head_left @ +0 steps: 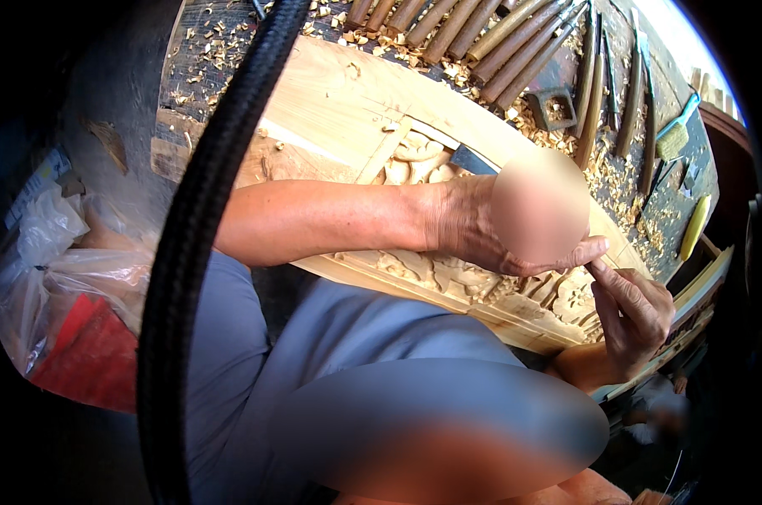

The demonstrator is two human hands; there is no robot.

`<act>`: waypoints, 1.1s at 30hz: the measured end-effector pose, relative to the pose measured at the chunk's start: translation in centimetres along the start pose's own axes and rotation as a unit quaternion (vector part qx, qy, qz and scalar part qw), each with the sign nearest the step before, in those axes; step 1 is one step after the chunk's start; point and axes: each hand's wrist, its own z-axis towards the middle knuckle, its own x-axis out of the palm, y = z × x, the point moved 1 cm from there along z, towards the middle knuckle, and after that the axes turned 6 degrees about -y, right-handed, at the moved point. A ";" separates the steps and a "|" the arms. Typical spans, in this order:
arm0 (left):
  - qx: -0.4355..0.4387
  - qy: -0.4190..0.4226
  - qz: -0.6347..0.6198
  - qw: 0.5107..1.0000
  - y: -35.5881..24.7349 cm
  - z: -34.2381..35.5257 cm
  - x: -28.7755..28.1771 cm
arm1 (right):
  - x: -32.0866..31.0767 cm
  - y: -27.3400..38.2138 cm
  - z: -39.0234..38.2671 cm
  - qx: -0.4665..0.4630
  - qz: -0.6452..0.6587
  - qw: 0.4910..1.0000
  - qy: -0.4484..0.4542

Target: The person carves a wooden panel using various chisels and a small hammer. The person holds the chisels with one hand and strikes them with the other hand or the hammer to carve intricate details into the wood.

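My left hand (474,223) reaches across a pale carved wooden panel (579,299). A blurred patch covers its fingers; only the thumb shows plainly, pointing right. At the panel's right end, my right hand (635,313) has its fingers bent and pressed together, with their tips meeting my left thumb. Whatever may be between those fingertips is too small or hidden to make out. Leaf and flower relief covers the panel on both sides of my left forearm. Beyond my left wrist, a dark blue flat-edged piece (472,160) lies on the wood, partly hidden by the hand.
Several wooden-handled carving tools (516,55) lie in a row along the far side, among wood shavings (604,168). A small dark square frame (554,109) and a brush (674,135) are to the right. Plastic bags (78,261) stand at left. A black cord (191,252) crosses the view.
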 end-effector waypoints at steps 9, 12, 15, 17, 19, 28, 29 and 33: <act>-0.003 -0.004 -0.003 1.000 0.2 0.0 -0.1 | 0.3 0.4 0.4 0.003 -0.012 1.000 -0.013; -0.014 -0.005 -0.016 1.000 0.2 -0.1 0.2 | 0.3 0.2 0.4 -0.011 -0.020 1.000 -0.010; -0.020 -0.006 -0.015 1.000 0.2 -0.2 0.3 | 0.4 0.1 0.5 -0.002 -0.016 1.000 -0.012; -0.023 -0.009 -0.010 1.000 0.1 -0.1 0.2 | 0.5 0.1 0.4 -0.002 -0.010 1.000 -0.019; -0.027 -0.018 -0.007 0.999 0.0 0.0 0.2 | 0.6 0.1 0.3 0.002 -0.006 1.000 -0.024; -0.029 -0.015 -0.011 0.999 0.2 0.3 0.1 | 1.2 0.6 0.3 0.004 -0.039 0.998 -0.057; -0.029 -0.013 -0.009 0.999 0.2 0.3 0.0 | 1.4 0.7 0.2 0.005 -0.043 0.997 -0.063; -0.032 -0.004 -0.009 0.999 0.0 0.5 -0.4 | 1.6 0.5 0.2 0.000 -0.055 0.996 -0.064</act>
